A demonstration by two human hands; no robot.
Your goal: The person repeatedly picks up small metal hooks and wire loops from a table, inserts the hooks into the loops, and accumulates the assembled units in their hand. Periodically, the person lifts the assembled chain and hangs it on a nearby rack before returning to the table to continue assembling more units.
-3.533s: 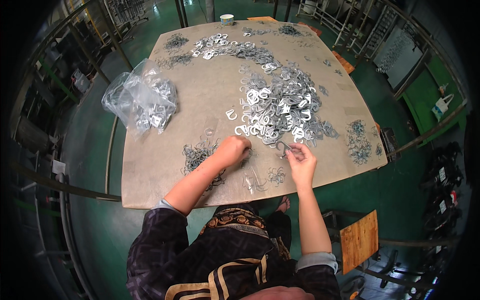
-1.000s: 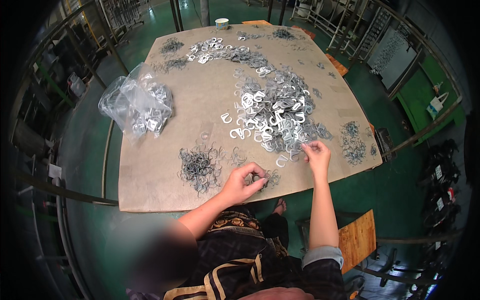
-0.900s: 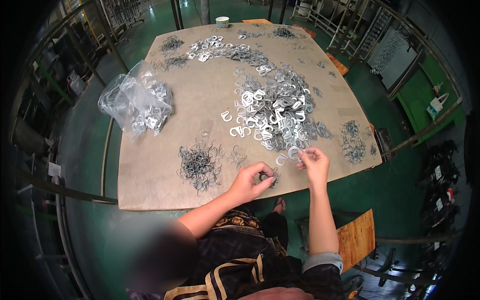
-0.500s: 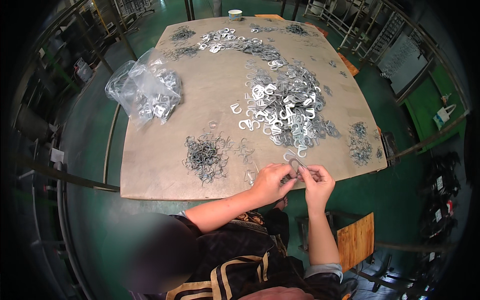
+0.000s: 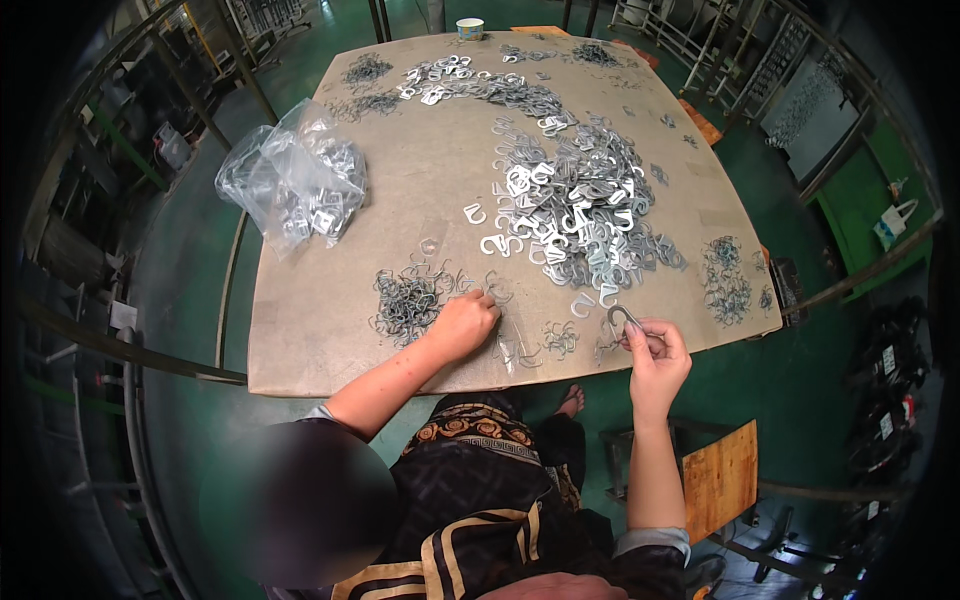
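Fingers of right hand (image 5: 660,364) pinch grey flat metal hook (image 5: 618,314) above brown table (image 5: 420,180); left hand (image 5: 467,322), fingers bunched, beside dark bent-wire clip pile (image 5: 403,306), contents unclear. Likely clip-picking; next calls for singling one out.

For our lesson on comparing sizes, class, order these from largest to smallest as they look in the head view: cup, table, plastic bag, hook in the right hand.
1. Table
2. Plastic bag
3. Cup and hook in the right hand: too alike to rank; the cup stands farther from the camera.
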